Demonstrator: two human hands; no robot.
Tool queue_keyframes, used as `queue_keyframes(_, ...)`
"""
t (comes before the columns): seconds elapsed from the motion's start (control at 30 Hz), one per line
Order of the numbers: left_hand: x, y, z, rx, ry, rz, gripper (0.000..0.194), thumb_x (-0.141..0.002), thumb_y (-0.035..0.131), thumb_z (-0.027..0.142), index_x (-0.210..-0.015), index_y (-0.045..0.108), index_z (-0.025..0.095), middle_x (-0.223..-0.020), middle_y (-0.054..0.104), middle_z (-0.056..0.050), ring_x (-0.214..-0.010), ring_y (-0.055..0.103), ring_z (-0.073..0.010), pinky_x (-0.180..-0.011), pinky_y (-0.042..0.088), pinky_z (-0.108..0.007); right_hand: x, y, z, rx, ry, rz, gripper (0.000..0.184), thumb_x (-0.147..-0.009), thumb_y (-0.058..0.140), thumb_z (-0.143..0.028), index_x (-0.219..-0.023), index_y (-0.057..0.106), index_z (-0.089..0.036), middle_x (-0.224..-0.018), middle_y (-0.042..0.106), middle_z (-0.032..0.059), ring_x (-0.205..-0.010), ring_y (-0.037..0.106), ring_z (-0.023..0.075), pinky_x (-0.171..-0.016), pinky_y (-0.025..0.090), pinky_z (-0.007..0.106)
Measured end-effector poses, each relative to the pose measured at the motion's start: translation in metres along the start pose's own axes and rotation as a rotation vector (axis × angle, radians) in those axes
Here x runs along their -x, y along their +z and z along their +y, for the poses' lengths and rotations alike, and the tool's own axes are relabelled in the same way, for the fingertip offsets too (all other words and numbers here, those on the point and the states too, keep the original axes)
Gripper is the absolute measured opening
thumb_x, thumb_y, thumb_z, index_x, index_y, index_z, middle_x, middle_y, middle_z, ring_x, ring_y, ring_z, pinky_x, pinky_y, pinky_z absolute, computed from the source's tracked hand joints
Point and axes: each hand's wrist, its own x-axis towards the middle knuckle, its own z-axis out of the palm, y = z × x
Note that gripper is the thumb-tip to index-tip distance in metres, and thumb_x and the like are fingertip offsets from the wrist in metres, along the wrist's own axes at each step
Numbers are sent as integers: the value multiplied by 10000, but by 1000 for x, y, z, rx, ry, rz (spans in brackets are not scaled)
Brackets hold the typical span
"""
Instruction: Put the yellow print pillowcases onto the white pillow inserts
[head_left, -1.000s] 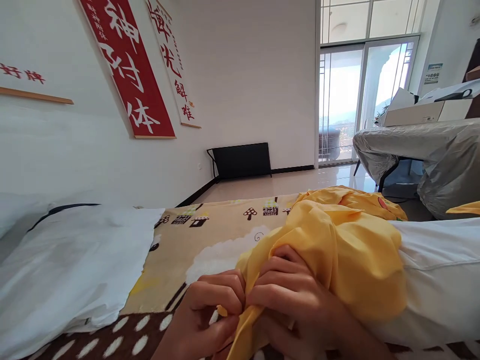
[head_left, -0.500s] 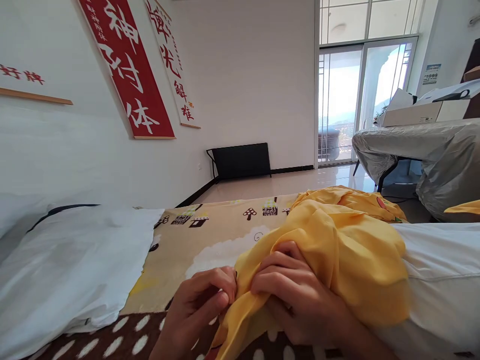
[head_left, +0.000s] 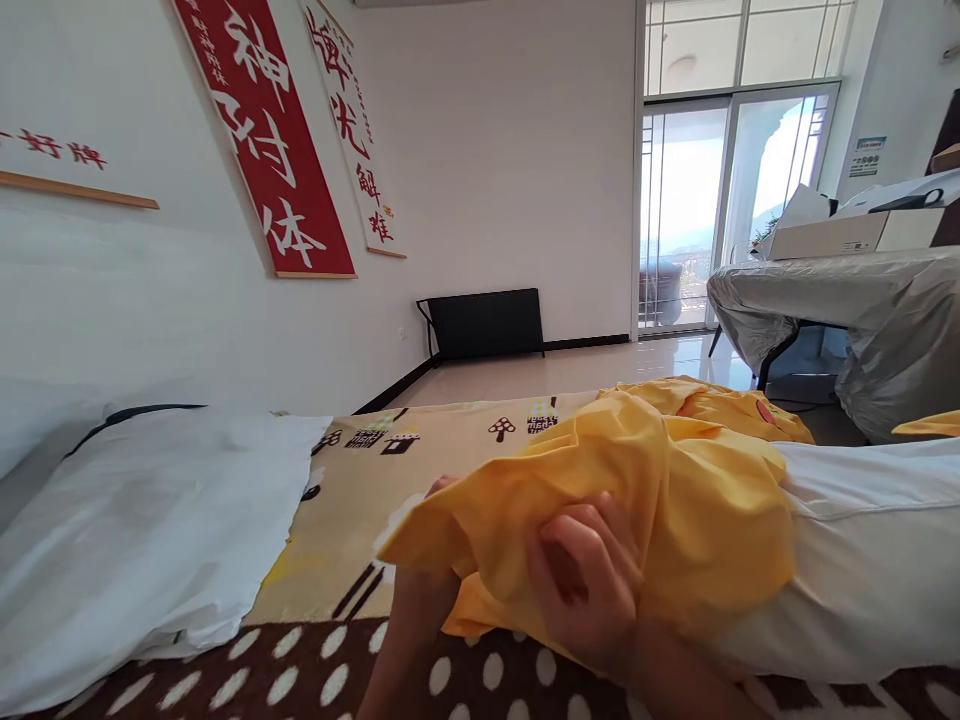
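Observation:
A yellow pillowcase (head_left: 487, 510) lies bunched around the left end of a white pillow (head_left: 870, 560). My right hand (head_left: 589, 580) is curled against its near side, fingers closed on the cloth and a little blurred. Behind the pillowcase's left flap is my left hand (head_left: 442, 485); only a sliver of it and the forearm show, and its fingers are hidden. The flap drapes over the left wrist, with a loose corner pointing left. More yellow fabric (head_left: 720, 405) with a red print lies behind the pillow.
Beneath is a patterned blanket (head_left: 345, 510), beige with a dotted brown border (head_left: 330, 665). Another white pillow (head_left: 172, 540) lies at the left. A plastic-covered table (head_left: 847, 290) with a box (head_left: 840, 235) stands at the right, and a black folded panel (head_left: 487, 325) leans at the far wall.
My left hand has gone from pinching the cloth's edge in plain view to behind the flap. The flap has lifted and spread leftward. My right hand has shifted slightly and curled tighter.

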Motion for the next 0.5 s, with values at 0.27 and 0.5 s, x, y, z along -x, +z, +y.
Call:
queue_keyframes(0.27,1,-1,-14,71,-55,157,195,-643,684,260,-791,587,178,-749,610,2,-693,519,-148,-630,473,-229,4,11,-12,91,59,-201,142,-878,532,-238,-988,585,-166,-888,668,63,-835,561,206,-811,354,376)
queue_keyframes(0.5,2,3,6,209,-8,-88,270,-681,715,423,-698,605,177,-587,474,30,-527,375,-101,-542,424,-222,-5,2,1,-1,130,-215,222,-909,499,-248,-1093,596,-171,-1027,679,56,-944,582,201,-863,329,361)
